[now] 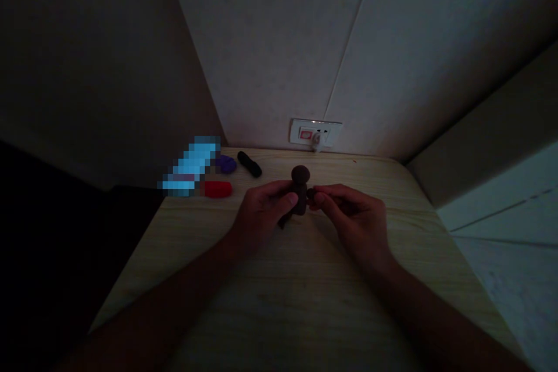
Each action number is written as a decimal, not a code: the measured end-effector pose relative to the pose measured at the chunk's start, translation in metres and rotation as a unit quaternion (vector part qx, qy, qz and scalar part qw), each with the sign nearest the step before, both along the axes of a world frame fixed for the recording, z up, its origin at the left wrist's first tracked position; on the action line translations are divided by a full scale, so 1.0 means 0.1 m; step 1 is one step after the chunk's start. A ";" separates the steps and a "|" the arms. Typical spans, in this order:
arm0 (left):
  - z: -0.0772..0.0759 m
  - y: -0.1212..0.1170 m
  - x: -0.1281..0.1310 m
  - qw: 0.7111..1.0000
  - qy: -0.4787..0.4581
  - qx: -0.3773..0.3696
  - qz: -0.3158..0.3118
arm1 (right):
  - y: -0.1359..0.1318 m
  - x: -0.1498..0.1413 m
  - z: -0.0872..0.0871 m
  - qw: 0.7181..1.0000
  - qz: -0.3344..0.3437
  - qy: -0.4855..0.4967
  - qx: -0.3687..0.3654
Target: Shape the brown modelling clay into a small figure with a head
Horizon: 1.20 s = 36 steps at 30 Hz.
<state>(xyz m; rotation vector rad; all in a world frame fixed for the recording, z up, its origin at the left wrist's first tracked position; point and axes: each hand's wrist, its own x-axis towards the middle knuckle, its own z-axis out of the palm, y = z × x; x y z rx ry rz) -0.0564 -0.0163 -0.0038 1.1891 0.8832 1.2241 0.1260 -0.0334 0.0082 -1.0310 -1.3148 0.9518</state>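
Observation:
Near the middle of the table, a small dark brown clay figure [300, 189] with a round head and blocky body is held upright. My left hand [267, 209] is closed around its left side, thumb across the body. At the figure's right side, my right hand [355, 212] pinches a small dark brown clay piece [311, 193] between thumb and fingertips, touching or very close to the body. A thin dark bit juts out below my left thumb; whether it belongs to the figure I cannot tell.
On the wooden table [279, 302], a black clay lump [250, 164], a purple lump [226, 164] and a red block [218, 189] lie at the back left, beside a bright blurred-out object [192, 165]. A wall socket [315, 132] with a plug is behind the table.

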 end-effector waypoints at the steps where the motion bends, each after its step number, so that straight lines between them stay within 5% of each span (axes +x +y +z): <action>1: -0.01 0.00 0.00 1.000 0.005 0.004 0.000 | 0.00 0.00 0.00 1.000 0.003 -0.001 0.001; 31: 0.02 -0.04 -0.02 1.000 0.004 0.007 -0.012 | -0.04 0.03 -0.05 0.996 0.025 -0.040 0.078; 36: -0.04 -0.04 -0.04 1.000 0.008 0.012 -0.004 | -0.04 0.07 -0.09 0.985 0.025 -0.113 0.124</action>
